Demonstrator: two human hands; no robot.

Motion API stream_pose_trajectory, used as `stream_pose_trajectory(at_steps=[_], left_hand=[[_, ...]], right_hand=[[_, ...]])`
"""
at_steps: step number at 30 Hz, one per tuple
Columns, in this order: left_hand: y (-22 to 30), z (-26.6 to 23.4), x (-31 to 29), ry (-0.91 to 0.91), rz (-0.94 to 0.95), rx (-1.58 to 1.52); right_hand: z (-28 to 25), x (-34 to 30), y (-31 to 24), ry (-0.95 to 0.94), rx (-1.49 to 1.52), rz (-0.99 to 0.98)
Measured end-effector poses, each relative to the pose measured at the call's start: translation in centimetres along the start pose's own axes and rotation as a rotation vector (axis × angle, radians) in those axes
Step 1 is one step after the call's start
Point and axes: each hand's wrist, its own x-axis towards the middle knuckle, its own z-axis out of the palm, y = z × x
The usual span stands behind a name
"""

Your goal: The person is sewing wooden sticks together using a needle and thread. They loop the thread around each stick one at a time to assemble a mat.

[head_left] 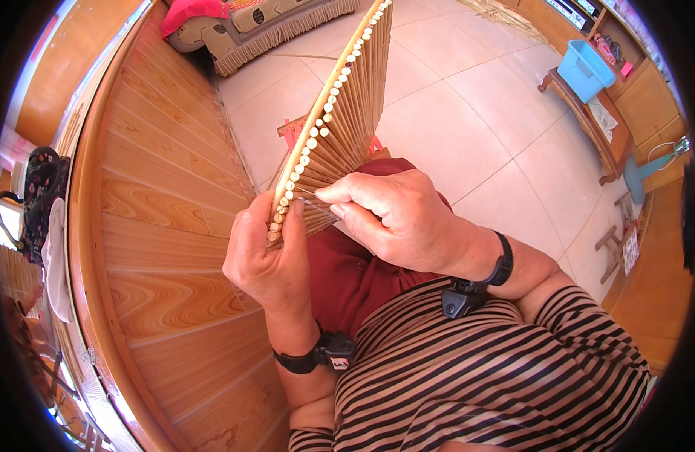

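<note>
A panel of thin straw-coloured stalks [355, 113] stands on edge over my lap, its round cut ends lined up along a pale strip [317, 105]. My left hand [268, 252] is closed round the panel's near end, thumb on one side and fingers on the other. Just right of it, my right hand [404, 215] is closed in a pinch. A thin light strand [310, 199] runs from its fingertips toward the stalks beside my left thumb. Whether this is thread, wire or a needle is too small to tell.
On my left rises a wood-panelled surface [166, 248]. Pale tiles [468, 113] cover the floor. A fringed sofa [264, 34] stands at the far left. On the right, a blue bin [586, 70] sits on a low wooden table [615, 139], with a small wooden stool [611, 245] nearer me.
</note>
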Motion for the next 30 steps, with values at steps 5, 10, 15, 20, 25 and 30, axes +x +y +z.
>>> stream_pose_trajectory(at_steps=[5,10,15,20,25,30], left_hand=[[-0.2,-0.5,0.2,-0.030,0.076,-0.003],[-0.3,-0.5,0.6,-0.026,0.142,0.014],[-0.5,-0.5,0.7,-0.030,0.134,0.040],[-0.9,-0.3,0.8,0.002,0.127,-0.007],[-0.5,-0.1,0.9,-0.014,0.225,0.001],[0.0,0.0,0.9,-0.015,0.278,-0.018]], right_hand=[[0.9,0.0,0.0,0.056,0.014,-0.029],[1.3,0.2,0.3,0.063,-0.046,-0.055],[1.7,0.5,0.6,0.073,-0.046,-0.068],[2.0,1.0,0.6,0.089,-0.067,-0.085],[2.1,1.8,0.3,0.107,-0.051,-0.063],[1.9,1.7,-0.6,0.171,0.019,0.067]])
